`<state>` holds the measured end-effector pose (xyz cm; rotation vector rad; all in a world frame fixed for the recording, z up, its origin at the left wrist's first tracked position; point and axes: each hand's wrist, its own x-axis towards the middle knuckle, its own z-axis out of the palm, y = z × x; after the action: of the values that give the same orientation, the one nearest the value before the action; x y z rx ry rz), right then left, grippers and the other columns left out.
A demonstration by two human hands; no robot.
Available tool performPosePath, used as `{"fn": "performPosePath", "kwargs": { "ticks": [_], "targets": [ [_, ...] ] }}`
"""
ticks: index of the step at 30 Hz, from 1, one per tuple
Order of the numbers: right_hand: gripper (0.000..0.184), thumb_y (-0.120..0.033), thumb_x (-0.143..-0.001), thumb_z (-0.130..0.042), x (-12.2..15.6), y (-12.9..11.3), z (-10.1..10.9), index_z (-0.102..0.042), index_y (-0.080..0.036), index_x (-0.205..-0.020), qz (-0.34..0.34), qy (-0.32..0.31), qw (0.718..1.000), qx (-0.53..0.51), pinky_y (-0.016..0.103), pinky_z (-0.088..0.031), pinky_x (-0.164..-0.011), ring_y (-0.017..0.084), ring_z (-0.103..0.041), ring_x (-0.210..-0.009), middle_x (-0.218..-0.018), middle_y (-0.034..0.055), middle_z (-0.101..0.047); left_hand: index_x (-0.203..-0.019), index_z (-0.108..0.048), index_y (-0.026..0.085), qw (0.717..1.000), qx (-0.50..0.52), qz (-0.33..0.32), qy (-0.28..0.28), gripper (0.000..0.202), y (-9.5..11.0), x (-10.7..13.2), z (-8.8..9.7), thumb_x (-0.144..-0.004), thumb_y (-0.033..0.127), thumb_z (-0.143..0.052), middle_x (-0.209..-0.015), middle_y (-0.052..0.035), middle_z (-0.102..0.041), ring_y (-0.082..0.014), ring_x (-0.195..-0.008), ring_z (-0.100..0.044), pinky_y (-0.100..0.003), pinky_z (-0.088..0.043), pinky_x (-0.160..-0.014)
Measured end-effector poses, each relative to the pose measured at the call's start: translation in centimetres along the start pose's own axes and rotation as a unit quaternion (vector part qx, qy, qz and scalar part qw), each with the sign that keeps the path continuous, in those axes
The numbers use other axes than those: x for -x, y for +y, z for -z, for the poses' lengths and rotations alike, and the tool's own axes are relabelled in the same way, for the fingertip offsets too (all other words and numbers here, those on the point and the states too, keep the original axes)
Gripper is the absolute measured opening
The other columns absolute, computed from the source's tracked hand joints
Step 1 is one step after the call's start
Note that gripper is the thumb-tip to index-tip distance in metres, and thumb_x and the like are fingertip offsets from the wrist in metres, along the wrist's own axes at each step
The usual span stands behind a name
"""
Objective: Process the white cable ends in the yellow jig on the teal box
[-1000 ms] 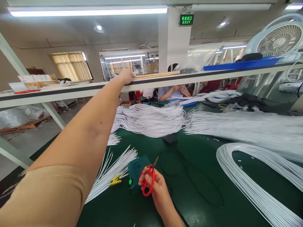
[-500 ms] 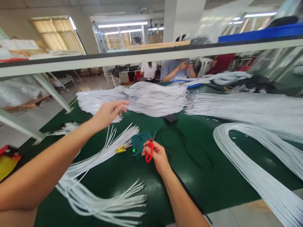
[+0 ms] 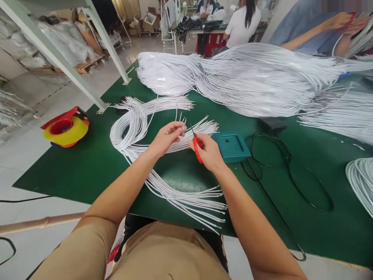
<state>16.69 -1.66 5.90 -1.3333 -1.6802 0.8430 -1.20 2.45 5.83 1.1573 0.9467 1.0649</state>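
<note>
White wires (image 3: 186, 200) lie fanned on the green table (image 3: 72, 171) at its front edge, and they seem already cut. Just beyond, the left hand (image 3: 166, 137) pinches a small pale piece that is hard to identify. The right hand (image 3: 207, 152) is closed around red scissors (image 3: 197, 147), the blades mostly hidden. Farther back, a large heap (image 3: 247, 77) looks untouched.

Factory workshop: green worktable (image 3: 72, 163) heaped with white cable bundles (image 3: 247, 77), co-workers (image 3: 243, 23) at neighbouring benches.
</note>
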Motion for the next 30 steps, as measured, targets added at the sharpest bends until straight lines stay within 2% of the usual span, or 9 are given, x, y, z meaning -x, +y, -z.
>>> {"fn": "performPosePath", "kwargs": {
  "ticks": [2,6,12,23,30],
  "targets": [
    [0.034,-0.052,-0.085,-0.055,-0.2,0.1,-0.8,-0.05,-0.02,-0.072,0.014,0.001,0.997,0.073,0.026,-0.034,-0.062,0.013,-0.043,-0.065,-0.071,-0.0011,-0.05,-0.098,-0.062,0.018,0.999,0.03,-0.022,0.026,0.037,-0.5,0.1,0.4,-0.072,0.04,-0.076,-0.091,-0.0029,-0.065,-0.008,-0.076,-0.058,-0.018,-0.041,-0.061],
    [0.031,-0.048,-0.085,-0.055,0.7,0.6,-2.2,-0.049,-0.021,-0.073,0.02,-0.053,0.992,0.115,0.026,-0.034,-0.063,0.013,-0.045,-0.068,-0.075,0.0,-0.051,-0.089,-0.05,0.019,0.995,0.056,-0.052,0.07,0.036,-2.0,0.8,0.9,-0.074,0.041,-0.074,-0.082,-0.0001,-0.061,-0.0069,-0.069,-0.053,-0.019,-0.039,-0.06],
    [0.028,-0.049,-0.086,-0.055,2.3,0.6,-3.4,-0.055,-0.02,-0.084,-0.013,-0.064,0.977,0.203,0.027,-0.032,-0.059,0.014,-0.048,-0.068,-0.084,0.0023,-0.056,-0.087,-0.045,0.02,0.992,0.043,-0.071,0.093,0.037,-2.9,1.4,1.0,-0.074,0.041,-0.073,-0.084,0.0004,-0.059,-0.0065,-0.067,-0.052,-0.02,-0.04,-0.063],
    [0.034,-0.047,-0.086,-0.054,2.0,0.5,-3.2,-0.04,-0.022,-0.068,-0.031,-0.05,0.988,0.145,0.027,-0.029,-0.059,0.014,-0.043,-0.066,-0.074,-0.0001,-0.05,-0.088,-0.045,0.02,0.993,-0.032,-0.084,0.071,0.027,-3.1,2.6,-0.4,-0.083,0.036,-0.065,-0.082,0.0015,-0.057,-0.0064,-0.064,-0.052,-0.021,-0.045,-0.066],
    [0.038,-0.051,-0.087,-0.05,1.9,0.7,-3.2,-0.036,-0.022,-0.067,-0.056,-0.09,0.987,0.118,0.027,-0.028,-0.059,0.013,-0.038,-0.062,-0.069,-0.0027,-0.045,-0.091,-0.05,0.017,0.989,-0.11,-0.071,0.071,0.018,-2.2,3.0,-0.7,-0.083,0.026,-0.063,-0.078,0.0013,-0.057,-0.0069,-0.062,-0.055,-0.021,-0.045,-0.06]
  ]
}}
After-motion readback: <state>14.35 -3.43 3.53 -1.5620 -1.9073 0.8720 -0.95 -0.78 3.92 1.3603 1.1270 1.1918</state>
